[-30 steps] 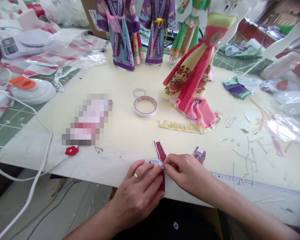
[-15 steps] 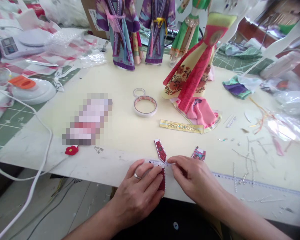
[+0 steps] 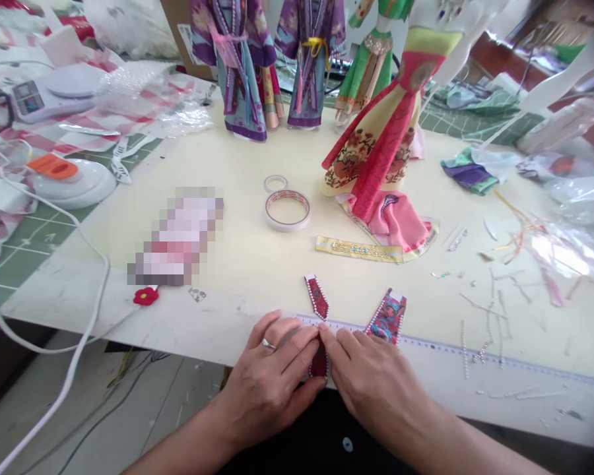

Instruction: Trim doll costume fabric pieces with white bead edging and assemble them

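Note:
My left hand (image 3: 277, 373), with a ring on one finger, holds a dark red fabric strip (image 3: 319, 365) edged with small white beads at the table's front edge. Its fingers cover the strip's left side and top. My right hand (image 3: 371, 376) is closed, its fingertips pressed together against the top right edge of the same strip, touching the left fingertips. Whether a bead end is between them is hidden. Just beyond lies a pointed red beaded piece (image 3: 317, 295). A blue and red patterned beaded piece (image 3: 388, 319) lies beyond my right knuckles. A clear ruler (image 3: 455, 353) runs under both hands.
Tape rolls (image 3: 288, 211), a yellow trimmed band (image 3: 359, 249) and pink fabric (image 3: 398, 224) lie farther back. A doll in a red and yellow dress (image 3: 381, 138) stands behind them. Loose bead strings (image 3: 495, 310) lie right. A white cable (image 3: 96, 297) crosses the left, near a blurred-out object (image 3: 178, 241).
My right hand has moved slightly left and down, bringing its fingertips onto the red strip beside my left fingers. More of the blue and red patterned piece shows now.

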Tool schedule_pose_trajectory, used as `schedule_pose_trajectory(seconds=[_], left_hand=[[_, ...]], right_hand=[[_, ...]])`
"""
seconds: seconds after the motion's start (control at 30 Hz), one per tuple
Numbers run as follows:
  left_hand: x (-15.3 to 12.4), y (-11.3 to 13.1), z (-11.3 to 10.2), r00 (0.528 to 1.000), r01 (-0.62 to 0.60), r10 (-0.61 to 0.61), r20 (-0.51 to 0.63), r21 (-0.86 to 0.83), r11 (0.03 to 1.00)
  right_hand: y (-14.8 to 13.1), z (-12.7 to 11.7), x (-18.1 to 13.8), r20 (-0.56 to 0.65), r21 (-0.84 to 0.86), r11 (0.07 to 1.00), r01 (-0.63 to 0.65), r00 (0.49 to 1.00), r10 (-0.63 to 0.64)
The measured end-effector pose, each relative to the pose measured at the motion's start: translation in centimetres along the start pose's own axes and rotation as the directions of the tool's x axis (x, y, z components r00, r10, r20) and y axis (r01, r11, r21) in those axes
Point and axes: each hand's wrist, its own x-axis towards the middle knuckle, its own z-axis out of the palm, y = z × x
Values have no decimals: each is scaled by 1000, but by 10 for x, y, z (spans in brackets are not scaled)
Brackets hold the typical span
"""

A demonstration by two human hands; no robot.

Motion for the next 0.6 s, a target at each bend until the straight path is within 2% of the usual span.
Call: schedule_pose_trajectory(seconds=[0.07, 0.3, 0.6], left_hand=[[1, 1, -1, 1000, -1, 1, -5, 12, 1000], [4, 2, -2, 1000, 7, -7, 6, 14, 1000], [4, 2, -5, 999, 44, -45, -7, -88, 995]], right_hand=[[-1, 1, 0, -18, -41, 999, 10, 1000, -11], [0, 1, -2, -74, -24, 1000, -7, 997, 5], [2, -4, -8, -158, 91, 994, -68, 984, 81]])
